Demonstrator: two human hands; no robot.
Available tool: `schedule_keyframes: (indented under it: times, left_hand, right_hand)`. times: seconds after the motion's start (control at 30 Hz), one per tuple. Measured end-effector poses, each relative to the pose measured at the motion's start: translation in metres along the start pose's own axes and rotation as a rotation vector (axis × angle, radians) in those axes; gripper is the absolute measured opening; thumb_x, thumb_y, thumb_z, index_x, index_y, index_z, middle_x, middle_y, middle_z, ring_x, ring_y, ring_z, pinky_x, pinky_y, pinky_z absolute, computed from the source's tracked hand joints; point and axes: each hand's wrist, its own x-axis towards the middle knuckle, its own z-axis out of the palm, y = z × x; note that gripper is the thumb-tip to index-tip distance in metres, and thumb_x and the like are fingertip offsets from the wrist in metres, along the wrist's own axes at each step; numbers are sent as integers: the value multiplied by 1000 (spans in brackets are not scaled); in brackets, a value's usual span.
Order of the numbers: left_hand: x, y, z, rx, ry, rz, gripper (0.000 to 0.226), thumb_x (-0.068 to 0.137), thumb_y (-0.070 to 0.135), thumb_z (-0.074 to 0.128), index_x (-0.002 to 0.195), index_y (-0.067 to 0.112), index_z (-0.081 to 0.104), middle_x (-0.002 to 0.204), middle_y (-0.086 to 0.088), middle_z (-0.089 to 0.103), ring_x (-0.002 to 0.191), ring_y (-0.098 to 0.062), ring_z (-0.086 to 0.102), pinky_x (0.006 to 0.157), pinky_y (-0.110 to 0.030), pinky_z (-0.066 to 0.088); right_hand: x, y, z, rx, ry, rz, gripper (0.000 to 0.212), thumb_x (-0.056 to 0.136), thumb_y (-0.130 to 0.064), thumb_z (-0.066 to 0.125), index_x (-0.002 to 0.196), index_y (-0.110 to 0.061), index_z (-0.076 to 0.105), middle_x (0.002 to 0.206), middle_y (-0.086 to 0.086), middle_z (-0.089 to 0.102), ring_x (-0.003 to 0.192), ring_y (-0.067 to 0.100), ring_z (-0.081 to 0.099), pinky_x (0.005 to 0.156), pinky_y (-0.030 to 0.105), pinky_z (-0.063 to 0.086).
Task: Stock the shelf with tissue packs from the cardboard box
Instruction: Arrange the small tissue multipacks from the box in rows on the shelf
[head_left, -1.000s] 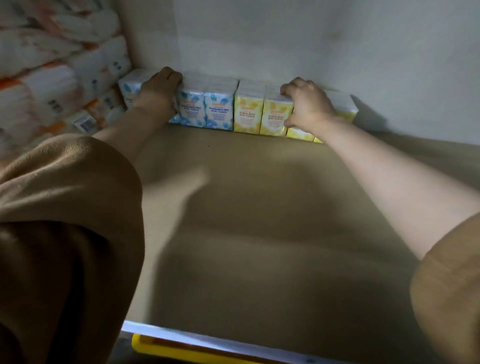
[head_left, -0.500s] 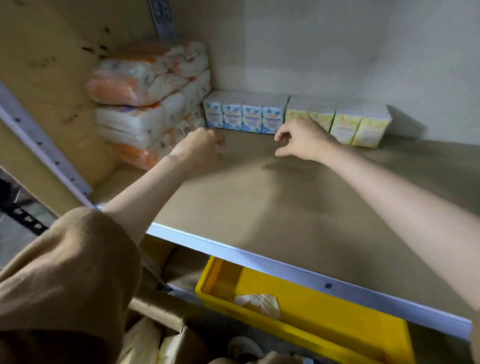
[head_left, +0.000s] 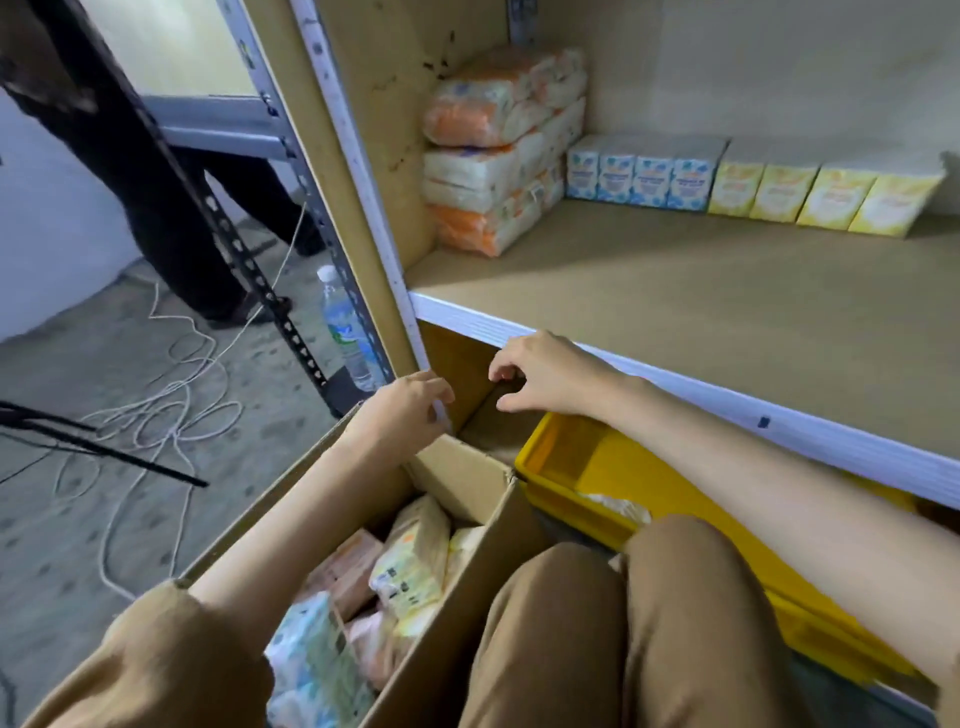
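Observation:
The cardboard box stands open on the floor at lower centre, with several tissue packs inside. On the shelf board, blue packs and yellow packs line the back wall, next to stacked orange-white bundles in the left corner. My left hand hovers over the box's far flap, fingers loosely curled, holding nothing. My right hand hangs just below the shelf's front edge, fingers relaxed and curled, also holding nothing.
A yellow plastic bin sits under the shelf to the right of the box. A water bottle stands by the shelf upright. White cord lies looped on the floor at left. My bent knee is beside the box.
Both hands have drawn back from the row of packs at the back of the shelf and come down to the box below. The view has tilted down and left.

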Motion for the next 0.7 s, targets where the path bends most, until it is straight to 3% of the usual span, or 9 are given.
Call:
schedule_keyframes:
  times: [0.07, 0.17, 0.3, 0.5, 0.7]
  left_hand:
    - [-24, -22, 15, 6, -39, -44, 26, 86, 14, 56, 111, 12, 63, 118, -6, 60, 110, -26, 59, 93, -37, 49]
    - [-58, -47, 36, 20, -92, -139, 21, 90, 21, 51, 105, 10, 62, 109, -7, 60, 110, -29, 58, 92, -40, 50]
    - [-94, -76, 62, 29, -136, -252, 18, 88, 19, 54, 103, 12, 61, 89, 1, 46, 99, -30, 61, 78, -36, 50]
    - [-125, -116, 95, 4, -225, -380, 30, 88, 20, 55, 117, 17, 58, 118, -4, 58, 108, -29, 59, 84, -37, 50]
    - [-133, -142, 123, -33, -289, -432, 34, 89, 21, 55, 123, 18, 56, 123, -4, 56, 112, -28, 58, 88, -36, 48]
  right_hand:
    - [0, -17, 24, 4, -56, -27, 35, 82, -21, 64, 116, -11, 63, 118, 8, 64, 110, 25, 58, 93, 36, 49]
    - [0, -37, 58, 35, -134, -43, 37, 85, -21, 61, 121, -10, 60, 123, 8, 62, 113, 22, 57, 91, 30, 47]
    - [6, -57, 102, 36, -246, -62, 38, 87, -19, 59, 123, -9, 58, 126, 9, 60, 115, 23, 55, 94, 34, 48]
    - [27, -77, 157, -43, -360, -82, 34, 87, -16, 59, 121, -10, 58, 121, 10, 60, 108, 26, 58, 86, 32, 48]
    - [52, -80, 203, -77, -452, -77, 36, 87, -11, 55, 123, -8, 57, 124, 11, 58, 110, 27, 58, 90, 36, 50]
